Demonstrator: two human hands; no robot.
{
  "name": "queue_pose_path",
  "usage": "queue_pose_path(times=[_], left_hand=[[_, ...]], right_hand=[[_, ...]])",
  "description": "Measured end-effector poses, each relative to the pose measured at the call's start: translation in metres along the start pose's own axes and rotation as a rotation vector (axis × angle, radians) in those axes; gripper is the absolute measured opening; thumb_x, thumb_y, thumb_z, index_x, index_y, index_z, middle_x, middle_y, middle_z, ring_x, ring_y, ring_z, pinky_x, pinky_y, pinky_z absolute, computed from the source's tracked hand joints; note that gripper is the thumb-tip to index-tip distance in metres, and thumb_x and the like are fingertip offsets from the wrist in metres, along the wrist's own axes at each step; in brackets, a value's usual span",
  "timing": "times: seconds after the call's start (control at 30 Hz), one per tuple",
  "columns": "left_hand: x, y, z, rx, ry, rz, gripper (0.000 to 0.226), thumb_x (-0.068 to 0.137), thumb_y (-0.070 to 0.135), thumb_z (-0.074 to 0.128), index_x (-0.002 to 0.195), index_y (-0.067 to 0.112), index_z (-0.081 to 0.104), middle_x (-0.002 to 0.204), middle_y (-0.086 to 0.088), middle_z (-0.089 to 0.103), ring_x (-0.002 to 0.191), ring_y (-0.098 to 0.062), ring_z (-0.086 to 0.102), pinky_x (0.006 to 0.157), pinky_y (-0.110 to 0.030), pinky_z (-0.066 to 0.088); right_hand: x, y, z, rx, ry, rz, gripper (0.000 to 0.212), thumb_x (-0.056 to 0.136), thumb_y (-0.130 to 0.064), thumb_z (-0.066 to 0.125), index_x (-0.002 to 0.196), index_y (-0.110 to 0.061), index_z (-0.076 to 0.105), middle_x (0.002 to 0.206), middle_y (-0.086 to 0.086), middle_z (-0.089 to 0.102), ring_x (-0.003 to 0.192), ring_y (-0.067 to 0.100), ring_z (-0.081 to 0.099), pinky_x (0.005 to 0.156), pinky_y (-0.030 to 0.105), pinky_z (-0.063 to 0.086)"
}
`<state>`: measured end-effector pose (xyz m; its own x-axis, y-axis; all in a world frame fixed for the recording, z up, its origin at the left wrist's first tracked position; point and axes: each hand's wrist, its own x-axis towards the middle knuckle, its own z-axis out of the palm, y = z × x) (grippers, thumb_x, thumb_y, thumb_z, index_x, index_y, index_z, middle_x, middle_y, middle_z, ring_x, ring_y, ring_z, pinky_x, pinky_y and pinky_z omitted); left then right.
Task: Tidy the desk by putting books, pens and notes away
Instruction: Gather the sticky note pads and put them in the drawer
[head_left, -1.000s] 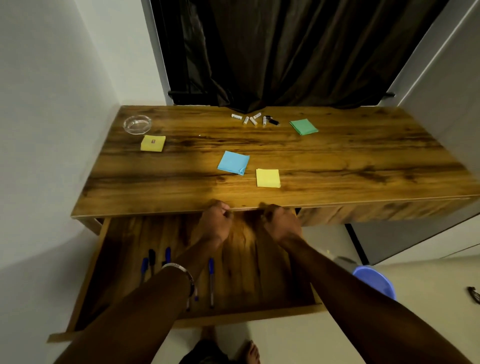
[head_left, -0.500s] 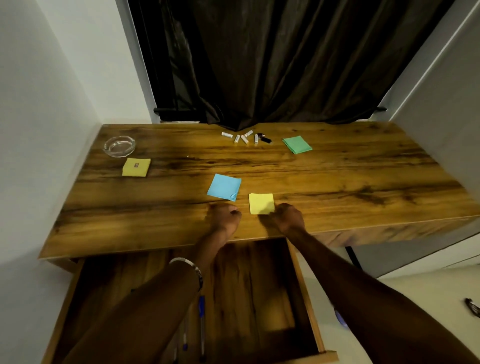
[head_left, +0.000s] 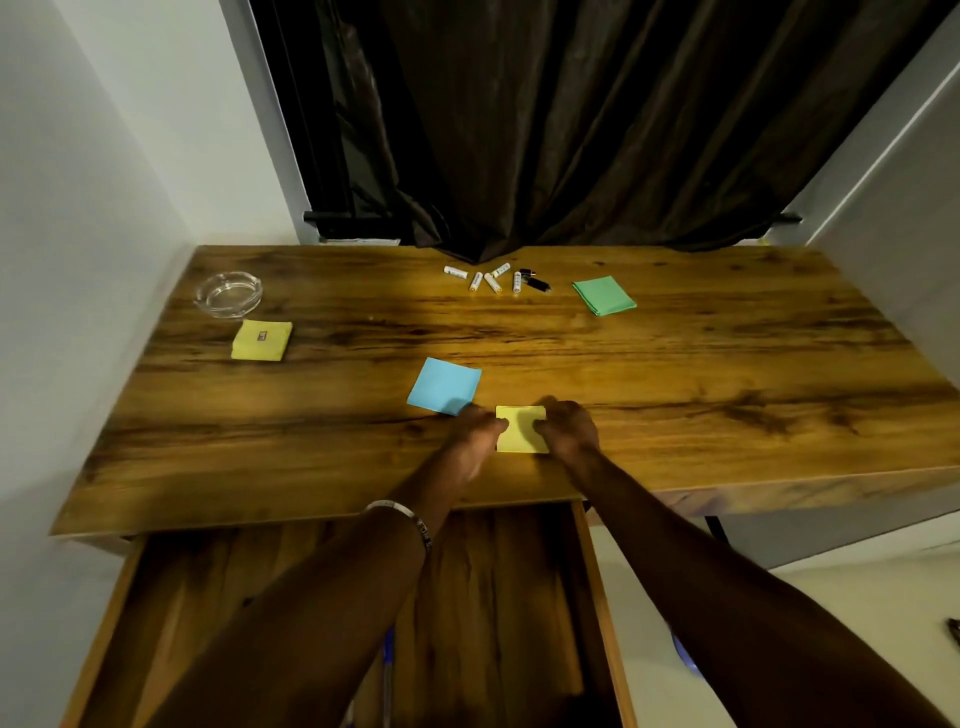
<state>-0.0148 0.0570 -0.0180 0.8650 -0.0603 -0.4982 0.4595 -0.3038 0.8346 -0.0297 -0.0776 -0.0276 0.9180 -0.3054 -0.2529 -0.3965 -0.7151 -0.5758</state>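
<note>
Both hands have been raised from the open wooden drawer to the small square yellow paper note at centre frame on the counter. The left hand and right hand flank it, touching its edges; whether each grip has clamped cannot be told. Note collection appears to be beginning.

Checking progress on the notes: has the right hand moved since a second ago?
Yes. The right hand went from the drawer, below the desk edge, up onto the desktop, and now touches the near yellow note, as does the left hand.
</note>
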Motion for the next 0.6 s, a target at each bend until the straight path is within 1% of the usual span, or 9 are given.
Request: queue_pose_path(times=[0.1, 0.17, 0.23, 0.3, 0.33, 0.4, 0.47, 0.53, 0.6], left_hand=[[0.003, -0.003, 0.002, -0.104, 0.024, -0.094, 0.018, 0.089, 0.003, 0.058, 0.074, 0.011, 0.053, 0.074, -0.005, 0.052, 0.067, -0.015, 0.050, 0.066, -0.030, 0.044], [0.004, -0.007, 0.002, -0.143, 0.037, -0.148, 0.007, 0.088, -0.001, 0.060, 0.091, 0.004, 0.058, 0.089, -0.012, 0.059, 0.079, -0.018, 0.056, 0.060, -0.026, 0.048], [0.005, -0.010, 0.001, -0.148, 0.034, -0.167, 0.029, 0.085, -0.004, 0.063, 0.114, -0.004, 0.057, 0.104, -0.017, 0.060, 0.090, -0.022, 0.056, 0.061, -0.025, 0.050], [0.004, -0.014, 0.000, -0.143, 0.037, -0.154, 0.036, 0.084, -0.006, 0.063, 0.119, -0.005, 0.056, 0.114, -0.021, 0.060, 0.094, -0.024, 0.057, 0.066, -0.028, 0.052], [0.003, -0.016, -0.001, -0.152, 0.038, -0.146, 0.037, 0.084, -0.007, 0.063, 0.121, -0.004, 0.056, 0.119, -0.022, 0.060, 0.096, -0.025, 0.058, 0.069, -0.029, 0.053], [-0.001, -0.017, -0.003, -0.158, 0.049, -0.122, 0.040, 0.083, -0.006, 0.065, 0.122, -0.001, 0.056, 0.122, -0.020, 0.060, 0.097, -0.024, 0.059, 0.066, -0.025, 0.053], [-0.003, -0.018, -0.004, -0.136, 0.057, -0.091, 0.041, 0.081, -0.003, 0.069, 0.121, 0.003, 0.057, 0.121, -0.017, 0.061, 0.098, -0.025, 0.061, 0.061, -0.021, 0.051], [-0.003, -0.019, -0.003, -0.112, 0.074, -0.082, 0.042, 0.079, 0.000, 0.072, 0.119, 0.005, 0.057, 0.119, -0.015, 0.061, 0.103, -0.027, 0.061, 0.064, -0.023, 0.051], [-0.001, -0.021, -0.001, -0.094, 0.112, -0.082, 0.043, 0.078, 0.004, 0.074, 0.118, 0.006, 0.058, 0.119, -0.014, 0.061, 0.103, -0.026, 0.060, 0.071, -0.030, 0.052]], right_hand=[[0.005, 0.003, 0.000, 0.173, 0.025, 0.106, 0.038, 0.085, -0.018, 0.065, 0.123, -0.020, 0.062, 0.125, 0.001, 0.063, 0.114, 0.022, 0.059, 0.091, 0.025, 0.045], [0.005, 0.005, 0.003, 0.392, 0.069, 0.198, 0.042, 0.079, -0.012, 0.073, 0.120, -0.017, 0.064, 0.122, 0.000, 0.065, 0.112, 0.020, 0.060, 0.096, 0.030, 0.049], [0.003, 0.006, 0.006, 0.524, 0.053, 0.239, 0.043, 0.076, -0.007, 0.077, 0.116, -0.016, 0.065, 0.114, 0.002, 0.067, 0.101, 0.020, 0.064, 0.076, 0.031, 0.058], [0.001, 0.007, 0.008, 0.563, 0.008, 0.248, 0.041, 0.076, -0.003, 0.076, 0.113, -0.018, 0.067, 0.108, 0.002, 0.068, 0.087, 0.018, 0.065, 0.050, 0.026, 0.056], [0.000, 0.008, 0.008, 0.566, 0.001, 0.252, 0.040, 0.076, -0.002, 0.076, 0.112, -0.019, 0.067, 0.107, 0.002, 0.069, 0.085, 0.018, 0.065, 0.050, 0.028, 0.057], [0.000, 0.011, 0.010, 0.565, 0.005, 0.260, 0.039, 0.074, -0.007, 0.080, 0.108, -0.019, 0.069, 0.107, 0.002, 0.070, 0.089, 0.018, 0.066, 0.065, 0.038, 0.061], [0.001, 0.015, 0.012, 0.511, 0.032, 0.234, 0.040, 0.069, -0.017, 0.085, 0.106, -0.017, 0.069, 0.106, 0.000, 0.071, 0.096, 0.017, 0.065, 0.085, 0.035, 0.057], [0.000, 0.017, 0.009, 0.474, 0.032, 0.203, 0.041, 0.069, -0.020, 0.086, 0.106, -0.014, 0.069, 0.104, -0.002, 0.070, 0.097, 0.013, 0.063, 0.089, 0.026, 0.050], [-0.001, 0.019, 0.006, 0.510, 0.029, 0.189, 0.038, 0.069, -0.016, 0.085, 0.104, -0.010, 0.070, 0.103, 0.001, 0.071, 0.096, 0.014, 0.065, 0.086, 0.027, 0.050]])
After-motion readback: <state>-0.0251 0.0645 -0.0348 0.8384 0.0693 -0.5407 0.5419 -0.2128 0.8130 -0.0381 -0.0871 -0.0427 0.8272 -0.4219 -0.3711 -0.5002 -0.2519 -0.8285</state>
